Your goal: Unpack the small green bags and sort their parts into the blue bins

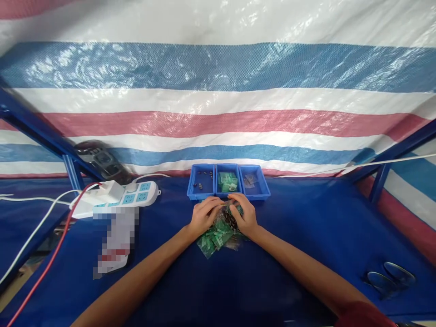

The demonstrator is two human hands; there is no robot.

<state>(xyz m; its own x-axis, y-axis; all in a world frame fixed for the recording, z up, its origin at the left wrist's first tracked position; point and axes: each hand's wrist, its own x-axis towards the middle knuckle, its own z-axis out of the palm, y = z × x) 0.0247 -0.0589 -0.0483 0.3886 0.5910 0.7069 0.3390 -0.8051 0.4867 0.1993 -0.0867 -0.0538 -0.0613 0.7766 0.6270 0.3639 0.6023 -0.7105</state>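
Note:
My left hand (pixel 204 217) and my right hand (pixel 246 217) meet over a small pile on the blue table, fingers bent inward. Between them is a clear plastic bag (pixel 230 217) with small dark parts in it, pinched from both sides. Beneath and in front lie green packets (pixel 215 239), holding pale green strips, and a clear packet (pixel 233 243). Just beyond my fingertips stand three blue bins: the left bin (pixel 200 196) has a few small metal parts, the middle bin (pixel 221 194) green packets, the right bin (pixel 260 190) small clear packets. My fingers hide part of the bag.
At the left, a white power strip (pixel 150 194) carries plugs and a red cable (pixel 64 236). A blurred-out phone-like object (pixel 117 240) lies before it. Eyeglasses (pixel 391 279) rest at the right. Behind the bins hangs a striped plastic sheet (pixel 218 122); blue frame bars (pixel 44 131) flank the table.

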